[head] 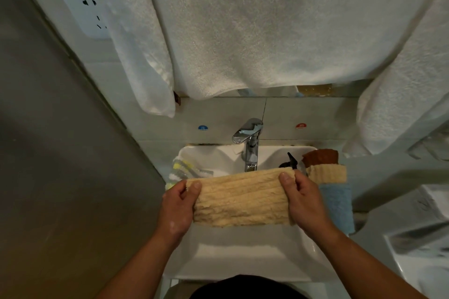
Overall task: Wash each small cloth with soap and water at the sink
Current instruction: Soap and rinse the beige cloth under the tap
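Your left hand (178,204) and right hand (300,198) each pinch 1 end of the yellow cloth (240,198). You hold it above the white sink (213,262).

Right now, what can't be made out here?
Head view.
Hidden: white sink floor, under the ribbed beige cloth stretched between left hand and right hand.
Hidden: black-topped dispenser body, behind cloth and right hand.
Too small: print on round blue wall sticker and red wall sticker.

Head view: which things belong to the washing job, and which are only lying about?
Job: tan cloth, gripped by left hand and right hand; sink; tap; striped cloth, brown cloth, second tan cloth, blue cloth at the sink's sides.
Lying about: white towels hanging above; wall socket.
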`<state>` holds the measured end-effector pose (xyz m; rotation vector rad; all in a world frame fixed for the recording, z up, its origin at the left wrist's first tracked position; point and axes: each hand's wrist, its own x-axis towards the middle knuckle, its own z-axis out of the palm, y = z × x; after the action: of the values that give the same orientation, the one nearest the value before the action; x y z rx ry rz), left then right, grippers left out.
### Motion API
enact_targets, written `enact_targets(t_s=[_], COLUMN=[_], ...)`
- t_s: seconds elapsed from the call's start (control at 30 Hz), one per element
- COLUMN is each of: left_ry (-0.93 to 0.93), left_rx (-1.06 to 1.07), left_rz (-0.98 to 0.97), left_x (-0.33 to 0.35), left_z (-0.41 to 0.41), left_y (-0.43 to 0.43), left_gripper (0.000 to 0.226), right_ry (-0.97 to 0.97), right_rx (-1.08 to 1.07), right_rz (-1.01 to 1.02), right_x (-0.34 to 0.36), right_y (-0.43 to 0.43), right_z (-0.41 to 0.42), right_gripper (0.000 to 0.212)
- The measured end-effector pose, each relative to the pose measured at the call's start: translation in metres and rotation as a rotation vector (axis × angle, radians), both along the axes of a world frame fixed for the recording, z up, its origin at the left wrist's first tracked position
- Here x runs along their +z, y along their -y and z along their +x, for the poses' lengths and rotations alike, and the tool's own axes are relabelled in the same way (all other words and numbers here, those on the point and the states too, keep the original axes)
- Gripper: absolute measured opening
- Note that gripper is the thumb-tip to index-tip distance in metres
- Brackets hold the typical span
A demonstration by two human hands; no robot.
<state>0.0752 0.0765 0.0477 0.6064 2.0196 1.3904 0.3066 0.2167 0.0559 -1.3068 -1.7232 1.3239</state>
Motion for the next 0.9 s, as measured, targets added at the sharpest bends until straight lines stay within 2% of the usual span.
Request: enact_targets(t_s=[0.1, 0.33, 0.5, 0.7, 0.8, 0.9], left_ry=[-0.121, -0.189, -0.21, -0.162, -0.107, -0.168], left_rx=[0.051, 0.045, -0.05, -0.1, -0.084, -0.126], left_rz=[-0.074, -0.087, -0.167, -0.27, -0.253, -0.208], left_x=[-0.006, -0.011, -0.023, -0.035, -0.034, -0.03], left_z=[0.001, 0.002, 0.004, 0.023, 0.041, 0.058], left_y=[-0.004, -0.006, -0.005, -0.003, -0.009, -0.018], left_gripper=[0.032, 0.04, 0.036, 0.03, 0.03, 0.026], right_ry=[-0.017, -0.041, 0.084, 0.349, 0.318, 0.265], right_rx=[0.007, 0.049, -0.009, -0.047, 0.025, 0.18], right_rz=[0.002, -0.039, -0.045, -0.123, -0.118, -0.084], right_x=[-0.004, -0.012, -0.027, -0.045, -0.032, -0.026], right_y=[0.002, 0.007, 0.008, 0.015, 0.029, 0.045], right_z=[0.001, 0.003, 0.003, -0.004, -0.023, -0.047], right_gripper=[0.02, 0.017, 0.017, 0.021, 0.012, 0.01])
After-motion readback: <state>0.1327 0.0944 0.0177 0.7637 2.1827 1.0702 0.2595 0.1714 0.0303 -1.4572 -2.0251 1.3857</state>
